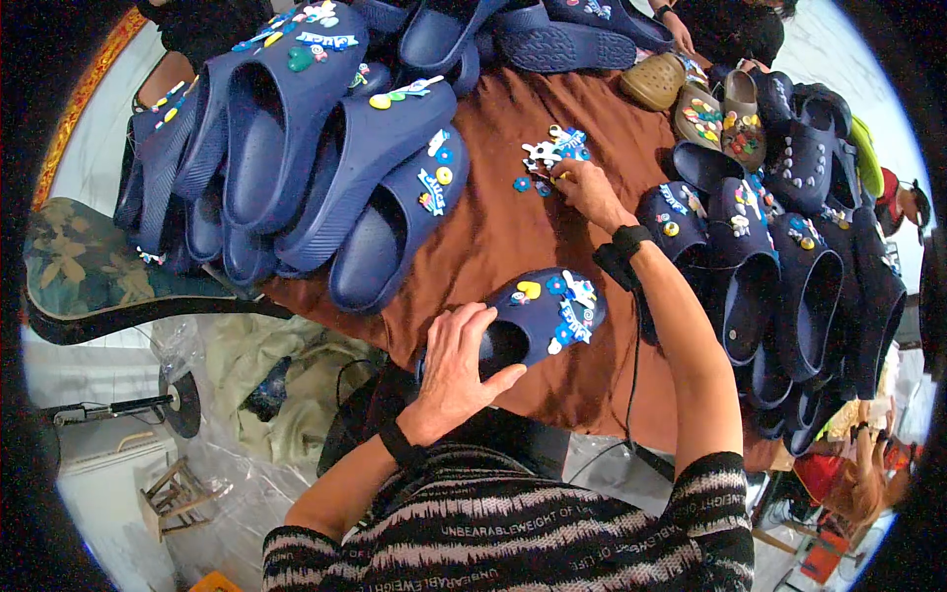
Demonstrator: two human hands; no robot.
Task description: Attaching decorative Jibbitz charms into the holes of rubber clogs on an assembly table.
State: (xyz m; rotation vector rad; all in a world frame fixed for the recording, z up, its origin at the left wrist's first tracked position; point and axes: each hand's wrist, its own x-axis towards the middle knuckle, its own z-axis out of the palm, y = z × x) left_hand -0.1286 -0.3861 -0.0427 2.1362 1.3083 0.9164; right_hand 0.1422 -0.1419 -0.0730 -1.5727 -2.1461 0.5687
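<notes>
A navy closed-toe slipper (538,314) lies near the front edge of the brown cloth. Yellow, blue and white shoe charms cover its top. My left hand (456,370) grips it at the foot opening, thumb on the near side and fingers across the far side. Farther off, my right hand (595,197) reaches a small pile of loose shoe charms (543,154) in white, blue and yellow. Its thumb and forefinger are pinched together at the pile's right side; whatever is between the fingertips is too small to make out.
Stacked navy slippers (286,148) rise at the left on the brown cloth (503,232). More decorated navy slippers (750,257) crowd the right side, with brown clogs (656,81) behind. A patterned chair (118,257) stands left. Other people are at the far edge and right.
</notes>
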